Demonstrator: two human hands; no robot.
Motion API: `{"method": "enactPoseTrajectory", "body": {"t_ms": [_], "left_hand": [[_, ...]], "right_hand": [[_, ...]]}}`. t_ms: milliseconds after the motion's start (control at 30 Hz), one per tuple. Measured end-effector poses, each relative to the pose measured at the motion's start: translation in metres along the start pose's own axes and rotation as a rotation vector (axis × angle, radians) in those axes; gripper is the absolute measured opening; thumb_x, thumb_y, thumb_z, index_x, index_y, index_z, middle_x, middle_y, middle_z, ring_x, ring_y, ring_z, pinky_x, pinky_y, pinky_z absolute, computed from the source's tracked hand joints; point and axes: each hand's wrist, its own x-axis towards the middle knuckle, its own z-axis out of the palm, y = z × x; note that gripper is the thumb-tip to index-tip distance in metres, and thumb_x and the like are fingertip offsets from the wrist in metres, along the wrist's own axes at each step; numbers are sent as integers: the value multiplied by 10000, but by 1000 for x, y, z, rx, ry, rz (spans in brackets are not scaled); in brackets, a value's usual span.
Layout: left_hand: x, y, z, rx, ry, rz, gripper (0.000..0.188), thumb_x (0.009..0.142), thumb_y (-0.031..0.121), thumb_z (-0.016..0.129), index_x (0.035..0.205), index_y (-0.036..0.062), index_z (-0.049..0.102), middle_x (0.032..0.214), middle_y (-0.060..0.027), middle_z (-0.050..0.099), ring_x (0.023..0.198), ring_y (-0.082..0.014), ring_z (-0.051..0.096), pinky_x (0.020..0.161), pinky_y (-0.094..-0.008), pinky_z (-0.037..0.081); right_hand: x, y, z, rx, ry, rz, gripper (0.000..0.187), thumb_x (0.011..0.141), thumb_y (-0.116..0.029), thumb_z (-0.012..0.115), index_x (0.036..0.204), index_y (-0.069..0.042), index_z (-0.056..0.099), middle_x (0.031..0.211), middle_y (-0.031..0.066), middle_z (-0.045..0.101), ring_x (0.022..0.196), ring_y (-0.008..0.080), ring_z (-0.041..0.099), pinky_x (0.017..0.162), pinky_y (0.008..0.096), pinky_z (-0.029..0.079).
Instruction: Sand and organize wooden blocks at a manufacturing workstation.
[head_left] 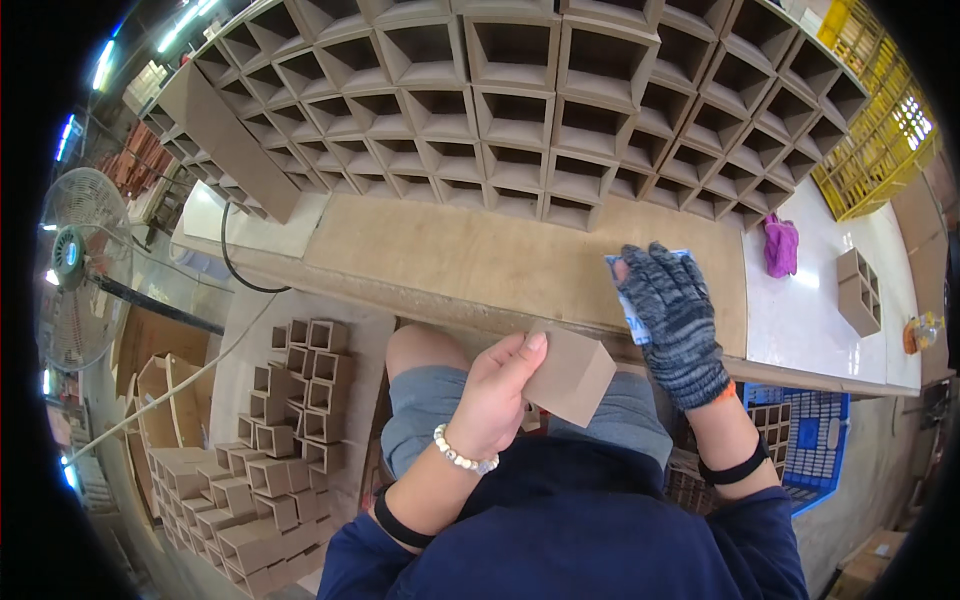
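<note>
My bare left hand (492, 388) is closed on a small brown square box (572, 374), thumb on its near upper face, held over my lap just in front of the bench edge. My right hand (676, 322) wears a dark grey knitted glove with an orange cuff. It is closed on a folded blue-and-white printed sheet (636, 326), which shows along the fingers' left side, above the bench's front edge. The sheet and the box are apart. A tall stack of matching open-fronted boxes (515, 105) stands along the back of the bench.
The bench has a plywood top (440, 248) and a white surface at right, bearing a purple cloth (780, 247) and two joined boxes (858, 290). More boxes (270, 475) are piled at lower left. A fan (75, 250), yellow crate (868, 120) and blue basket (815, 445) stand around.
</note>
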Motion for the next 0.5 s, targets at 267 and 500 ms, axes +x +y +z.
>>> {"method": "enactPoseTrajectory", "body": {"t_ms": [267, 500], "left_hand": [[7, 6, -21, -225, -338, -40, 229, 912, 240, 489, 948, 23, 553, 840, -33, 603, 687, -93, 567, 579, -228, 464], [1, -5, -1, 289, 90, 265, 228, 925, 213, 462, 958, 8, 555, 864, -41, 608, 730, -99, 573, 603, -231, 462]], "right_hand": [[-28, -52, -27, 243, -61, -352, 438, 786, -179, 546, 1220, -141, 494, 1253, 89, 483, 1210, 297, 402, 1044, 506, 212], [-3, -21, -17, 143, 72, -117, 365, 733, -133, 582, 1096, -103, 573, 1116, 95, 571, 1080, 313, 508, 965, 462, 344]]}}
